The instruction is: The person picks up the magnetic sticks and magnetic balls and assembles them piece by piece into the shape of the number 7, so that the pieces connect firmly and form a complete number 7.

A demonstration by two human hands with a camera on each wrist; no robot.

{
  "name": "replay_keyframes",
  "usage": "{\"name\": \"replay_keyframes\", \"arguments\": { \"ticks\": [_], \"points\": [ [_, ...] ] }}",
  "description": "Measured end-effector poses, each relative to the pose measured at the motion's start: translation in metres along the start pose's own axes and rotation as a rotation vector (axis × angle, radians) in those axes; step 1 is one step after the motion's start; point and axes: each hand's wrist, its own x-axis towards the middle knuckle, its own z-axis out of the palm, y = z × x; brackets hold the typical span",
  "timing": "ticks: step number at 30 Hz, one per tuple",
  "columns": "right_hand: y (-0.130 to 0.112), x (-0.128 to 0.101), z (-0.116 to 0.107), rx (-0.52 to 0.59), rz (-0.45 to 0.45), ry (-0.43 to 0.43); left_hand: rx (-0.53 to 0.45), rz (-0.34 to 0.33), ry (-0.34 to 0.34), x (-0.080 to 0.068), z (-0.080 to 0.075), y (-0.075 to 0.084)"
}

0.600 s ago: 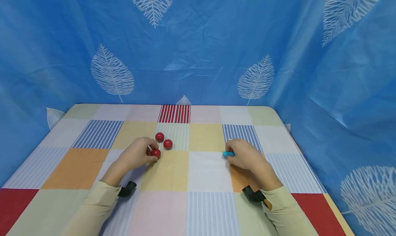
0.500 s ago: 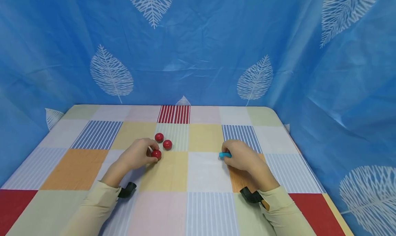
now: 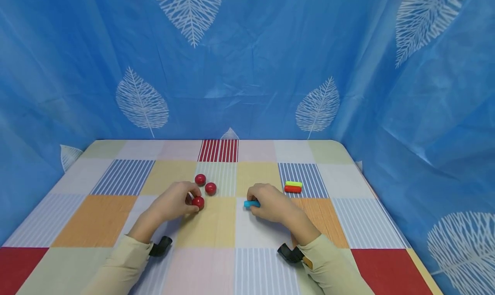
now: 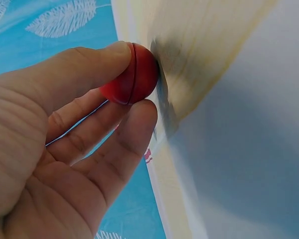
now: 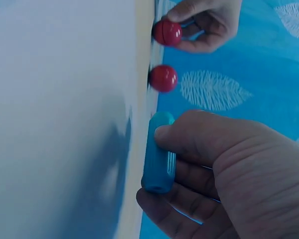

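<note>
My left hand (image 3: 175, 200) pinches a red ball (image 3: 198, 202) between thumb and fingers on the checked tablecloth (image 3: 209, 222); the left wrist view shows the ball (image 4: 132, 74) against the cloth. Two more red balls (image 3: 200, 179) (image 3: 210, 188) lie just behind it. My right hand (image 3: 270, 202) grips a short blue cylinder (image 3: 252, 204) at the table's middle, its end sticking out to the left; the right wrist view shows the cylinder (image 5: 158, 152) between thumb and fingers. A yellow stick (image 3: 293, 183) and a red stick (image 3: 292, 189) lie side by side to the right.
The table's right edge (image 3: 380, 200) and far edge meet a blue leaf-printed curtain (image 3: 247, 71) that walls the table in. Black wrist camera mounts (image 3: 160, 245) (image 3: 290, 254) sit at both cuffs.
My right hand has slid left with the blue cylinder, from the blue-striped square to the table's middle, uncovering the yellow and red sticks. The left hand keeps its hold on the red ball.
</note>
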Motion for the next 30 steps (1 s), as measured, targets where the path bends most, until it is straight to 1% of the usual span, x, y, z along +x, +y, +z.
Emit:
{"name": "replay_keyframes", "arguments": {
  "ticks": [5, 9, 15, 21, 25, 30],
  "points": [
    [-0.009, 0.007, 0.009, -0.028, -0.020, -0.002, -0.016, -0.022, -0.006, 0.000, 0.008, 0.000],
    [-0.015, 0.014, 0.014, -0.052, -0.023, 0.007, -0.031, -0.029, -0.019, 0.001, 0.010, 0.000],
    [-0.022, 0.031, 0.019, -0.035, -0.022, 0.029, -0.006, -0.007, -0.002, 0.004, 0.002, -0.003],
    [-0.030, 0.042, 0.024, -0.027, -0.011, 0.008, -0.002, 0.014, -0.011, 0.005, -0.003, -0.004],
    [-0.035, 0.049, 0.027, -0.028, -0.029, 0.000, -0.005, -0.002, -0.011, 0.005, -0.005, -0.004],
    [-0.043, 0.057, 0.032, -0.027, -0.049, -0.014, -0.010, -0.012, -0.027, 0.003, -0.005, -0.005]
  ]
}}
